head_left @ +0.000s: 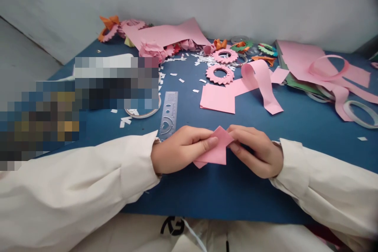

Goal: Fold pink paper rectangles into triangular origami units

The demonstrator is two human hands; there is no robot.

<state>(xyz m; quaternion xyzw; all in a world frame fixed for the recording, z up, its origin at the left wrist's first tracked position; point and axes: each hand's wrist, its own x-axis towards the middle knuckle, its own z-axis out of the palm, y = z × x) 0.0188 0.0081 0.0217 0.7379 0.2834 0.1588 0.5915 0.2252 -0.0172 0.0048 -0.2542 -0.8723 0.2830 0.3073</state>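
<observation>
Your left grip and right grip, both pinched closed on one folded pink paper, over the bench's near side. Clear ruler: flat, just beyond your left grip.

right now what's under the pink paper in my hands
A pink corner pokes out below the pink paper, and your left hand goes partly behind it. The paper hides how far that hand extends and anything else underneath.
</observation>
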